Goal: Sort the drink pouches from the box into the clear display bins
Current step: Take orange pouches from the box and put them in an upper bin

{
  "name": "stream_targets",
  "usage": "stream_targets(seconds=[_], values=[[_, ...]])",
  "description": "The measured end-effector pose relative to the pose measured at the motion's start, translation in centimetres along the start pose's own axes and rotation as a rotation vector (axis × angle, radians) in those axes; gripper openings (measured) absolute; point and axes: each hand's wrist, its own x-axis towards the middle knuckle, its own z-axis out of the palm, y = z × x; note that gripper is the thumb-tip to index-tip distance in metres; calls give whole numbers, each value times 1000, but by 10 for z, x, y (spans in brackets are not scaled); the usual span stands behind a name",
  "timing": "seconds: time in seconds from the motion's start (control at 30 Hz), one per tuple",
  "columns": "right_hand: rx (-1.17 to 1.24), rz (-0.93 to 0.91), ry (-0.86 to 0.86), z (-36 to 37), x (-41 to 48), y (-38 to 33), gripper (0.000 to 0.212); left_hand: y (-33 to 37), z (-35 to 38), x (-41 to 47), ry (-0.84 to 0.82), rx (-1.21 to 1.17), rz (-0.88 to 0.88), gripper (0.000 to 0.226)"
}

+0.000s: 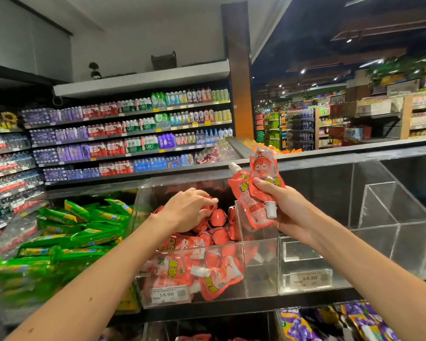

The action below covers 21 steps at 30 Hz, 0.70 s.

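Note:
My right hand [284, 212] grips two red drink pouches [255, 193] with white caps, held above the divider of the clear bins. My left hand [190, 209] reaches down into the clear display bin [261, 269] and its curled fingers hold a red pouch [208, 205] on top of the pile. That bin holds several red pouches [207, 267] stacked against its front wall. A price label [166, 294] reading 14.90 sits on its front. The box is not in view.
To the right stands a clear bin [391, 244] with another 14.90 label [308, 278]. Green packets [79, 232] fill the bin on the left. Purple pouches [330, 321] lie on the lower shelf. Bottled drinks line the shelves [133, 134] behind.

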Motion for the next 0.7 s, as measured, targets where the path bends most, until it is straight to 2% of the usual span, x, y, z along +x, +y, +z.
stream_targets(seconds=[0.13, 0.27, 0.33, 0.4, 0.43, 0.5, 0.57, 0.7], values=[[-10, 9, 16, -3, -5, -1, 31, -3, -1, -6, 4, -76, -42, 42], [-1, 4, 38, -4, -6, -7, 29, 0, -8, -14, 54, -201, -40, 44], [15, 8, 42, -2, -5, -8, 31, 8, -17, -18, 197, -419, -79, 35], [43, 21, 43, 1, -3, -8, 32, 25, -30, -26, 271, -775, -175, 21], [54, 27, 45, 4, -1, -8, 32, 36, -37, -31, 236, -970, -207, 18], [64, 38, 49, 11, 2, -6, 29, 58, -45, -38, 98, -1264, -227, 27], [53, 45, 47, 20, 4, -5, 28, 73, -46, -42, 38, -1390, -242, 40], [57, -14, -12, 36, 2, -5, 26, 83, -41, -43, 154, -1568, -331, 47]])
